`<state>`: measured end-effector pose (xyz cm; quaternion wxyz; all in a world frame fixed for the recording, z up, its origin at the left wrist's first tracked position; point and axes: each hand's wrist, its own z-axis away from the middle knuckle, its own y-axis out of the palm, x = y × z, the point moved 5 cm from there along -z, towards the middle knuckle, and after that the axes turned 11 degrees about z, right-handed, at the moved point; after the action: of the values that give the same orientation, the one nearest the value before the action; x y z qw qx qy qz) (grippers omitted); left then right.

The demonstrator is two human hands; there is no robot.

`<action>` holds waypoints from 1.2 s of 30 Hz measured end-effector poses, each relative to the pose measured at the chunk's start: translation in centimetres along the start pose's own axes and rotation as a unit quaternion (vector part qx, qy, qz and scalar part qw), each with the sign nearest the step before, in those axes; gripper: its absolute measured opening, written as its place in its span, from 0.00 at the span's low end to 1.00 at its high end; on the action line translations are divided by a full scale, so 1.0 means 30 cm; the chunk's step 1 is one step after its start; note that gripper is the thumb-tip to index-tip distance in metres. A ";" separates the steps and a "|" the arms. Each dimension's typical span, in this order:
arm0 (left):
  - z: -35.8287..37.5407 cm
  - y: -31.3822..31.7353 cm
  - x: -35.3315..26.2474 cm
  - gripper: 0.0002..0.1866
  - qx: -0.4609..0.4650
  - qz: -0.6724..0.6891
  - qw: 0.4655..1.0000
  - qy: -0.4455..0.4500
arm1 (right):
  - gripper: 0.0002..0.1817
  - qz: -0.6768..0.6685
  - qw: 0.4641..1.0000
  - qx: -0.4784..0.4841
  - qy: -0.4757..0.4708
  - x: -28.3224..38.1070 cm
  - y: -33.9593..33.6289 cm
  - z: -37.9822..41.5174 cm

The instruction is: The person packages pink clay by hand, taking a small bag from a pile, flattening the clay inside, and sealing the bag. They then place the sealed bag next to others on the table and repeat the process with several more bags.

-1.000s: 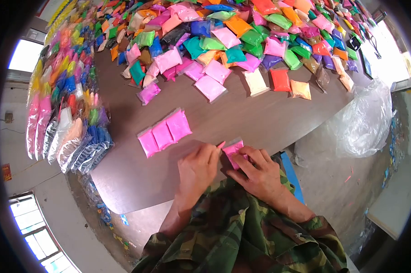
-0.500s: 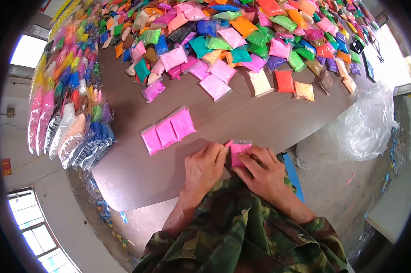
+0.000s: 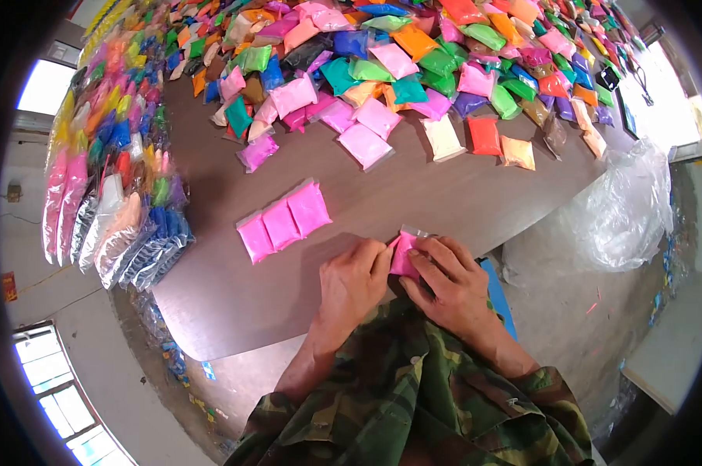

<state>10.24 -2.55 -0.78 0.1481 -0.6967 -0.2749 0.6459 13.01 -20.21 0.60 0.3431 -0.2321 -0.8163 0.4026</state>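
Observation:
A small clear plastic packet of bright pink material is held between my two hands near the table's front edge. My right hand is closed on its right side, with the fingers bent over the top face. My left hand pinches at the packet's left edge, where a bit of pink shows by the fingertips. The clear top strip sticks up between the hands. Farther left, three matching pink packets lie side by side on the table.
A large heap of colourful packets covers the back of the table. Bundles of filled plastic bags line the left side. A crumpled clear plastic bag hangs at the right edge, and a blue object shows beside my right wrist.
The pink packet has tilted, its top now leaning to the right. My right fingers have shifted up over its face, and my left hand has moved slightly right against its edge.

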 end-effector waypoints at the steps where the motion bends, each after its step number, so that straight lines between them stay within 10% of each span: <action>1: -0.016 -0.005 0.004 0.05 0.001 -0.012 1.000 0.001 | 0.25 0.000 1.000 0.006 -0.003 0.004 0.000 0.000; 19: 0.037 -0.057 -0.053 0.04 -0.019 -0.033 0.999 0.005 | 0.19 0.016 1.000 0.009 0.013 0.014 -0.009 0.011; 24: 0.124 -0.010 -0.066 0.05 0.083 -0.248 0.959 0.113 | 0.17 -0.012 1.000 0.009 0.019 0.032 0.003 -0.005; 36: 0.129 -0.007 -0.011 0.05 -0.033 -0.037 0.994 0.096 | 0.17 -0.011 0.999 -0.011 0.028 0.031 0.013 0.013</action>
<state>6.40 -3.15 -0.87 0.1742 -0.7491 -0.3062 0.5610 12.15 -19.59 0.45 0.3680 -0.2381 -0.8130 0.3833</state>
